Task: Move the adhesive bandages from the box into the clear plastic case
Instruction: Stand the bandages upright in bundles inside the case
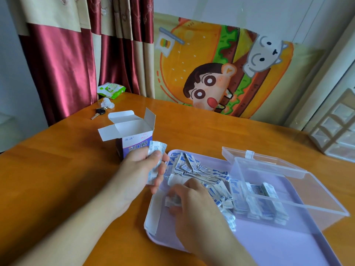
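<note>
left hand (143,166) clamps a bandage stack (156,162) | right hand (189,196) pinches loose ones | we judge them light, slippery: grip stacks by the edges

Bright, soft daylight fills the scene; the glossy orange wooden desk (57,169) shows pale sheen. Wide-angle distortion bends the edges, and detail is slightly soft throughout.

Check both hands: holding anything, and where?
Left hand grips a bandage stack around its middle. Right hand pinches loose bandages on the tray.
</note>
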A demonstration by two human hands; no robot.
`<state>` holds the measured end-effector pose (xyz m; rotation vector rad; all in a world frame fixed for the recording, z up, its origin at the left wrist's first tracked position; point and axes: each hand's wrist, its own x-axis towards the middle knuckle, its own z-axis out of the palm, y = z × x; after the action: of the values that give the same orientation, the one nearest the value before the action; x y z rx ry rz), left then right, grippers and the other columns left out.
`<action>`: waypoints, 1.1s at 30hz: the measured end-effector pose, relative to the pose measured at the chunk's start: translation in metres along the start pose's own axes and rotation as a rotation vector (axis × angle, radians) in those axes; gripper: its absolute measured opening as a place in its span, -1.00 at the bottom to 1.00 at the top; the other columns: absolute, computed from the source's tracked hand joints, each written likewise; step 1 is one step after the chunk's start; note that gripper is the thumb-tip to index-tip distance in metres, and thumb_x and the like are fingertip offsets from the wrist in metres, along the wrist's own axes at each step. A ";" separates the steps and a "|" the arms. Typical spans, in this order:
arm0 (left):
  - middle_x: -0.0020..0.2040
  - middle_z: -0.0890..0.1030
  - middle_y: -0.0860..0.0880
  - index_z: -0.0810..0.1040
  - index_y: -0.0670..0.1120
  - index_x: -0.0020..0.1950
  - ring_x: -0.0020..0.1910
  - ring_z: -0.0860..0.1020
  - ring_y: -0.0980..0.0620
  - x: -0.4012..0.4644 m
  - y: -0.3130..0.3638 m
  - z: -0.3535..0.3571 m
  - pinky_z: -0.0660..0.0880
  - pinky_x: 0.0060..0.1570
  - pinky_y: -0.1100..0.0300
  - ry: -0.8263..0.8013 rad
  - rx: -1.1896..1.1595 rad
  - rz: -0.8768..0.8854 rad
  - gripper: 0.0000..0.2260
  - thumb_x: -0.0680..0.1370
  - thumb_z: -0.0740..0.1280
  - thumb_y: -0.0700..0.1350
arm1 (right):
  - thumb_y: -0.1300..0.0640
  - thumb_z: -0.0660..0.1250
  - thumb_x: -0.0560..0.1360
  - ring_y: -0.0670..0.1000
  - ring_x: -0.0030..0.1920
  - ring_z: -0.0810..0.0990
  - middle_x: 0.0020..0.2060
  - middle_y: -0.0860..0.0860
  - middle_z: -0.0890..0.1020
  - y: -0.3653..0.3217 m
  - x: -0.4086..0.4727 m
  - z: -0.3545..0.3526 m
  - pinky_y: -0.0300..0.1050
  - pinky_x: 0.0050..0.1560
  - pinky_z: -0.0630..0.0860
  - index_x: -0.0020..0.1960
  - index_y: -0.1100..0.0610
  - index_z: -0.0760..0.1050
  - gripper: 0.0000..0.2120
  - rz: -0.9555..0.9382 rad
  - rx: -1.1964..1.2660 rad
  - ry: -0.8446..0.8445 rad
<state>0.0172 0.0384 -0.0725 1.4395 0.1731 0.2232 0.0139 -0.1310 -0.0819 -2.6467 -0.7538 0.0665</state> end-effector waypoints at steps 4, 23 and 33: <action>-0.34 0.50 -0.09 0.58 -0.24 0.02 -0.45 0.42 -0.04 -0.002 0.002 0.000 0.41 -0.52 0.15 0.000 0.003 0.007 -0.79 0.72 0.21 -0.17 | 0.15 0.38 0.55 -0.09 0.16 0.43 0.08 -0.12 0.43 0.003 -0.001 -0.002 -0.24 0.09 0.42 0.09 -0.02 0.49 -0.84 0.003 0.114 0.019; -0.32 0.45 -0.09 0.60 -0.07 -0.07 -0.40 0.40 -0.04 -0.014 -0.003 0.011 0.39 -0.44 0.06 -0.262 0.158 0.089 -0.75 0.70 0.24 0.00 | 0.46 0.18 0.62 0.09 -0.25 0.75 -0.24 0.05 0.72 -0.003 -0.007 -0.051 0.01 -0.24 0.68 -0.03 0.20 0.61 -0.71 0.068 0.992 0.532; -0.35 0.45 -0.02 0.55 -0.25 0.00 -0.43 0.36 0.00 -0.008 0.002 0.003 0.34 -0.47 0.11 -0.089 0.133 0.059 -0.74 0.73 0.16 -0.14 | -0.25 0.27 0.52 0.14 0.07 0.62 -0.09 0.00 0.55 0.000 -0.028 -0.049 -0.05 -0.06 0.48 -0.14 0.04 0.35 -0.63 0.171 -0.220 -0.025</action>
<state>0.0102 0.0340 -0.0701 1.5849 0.0734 0.1979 -0.0023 -0.1626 -0.0386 -2.9205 -0.5695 0.0667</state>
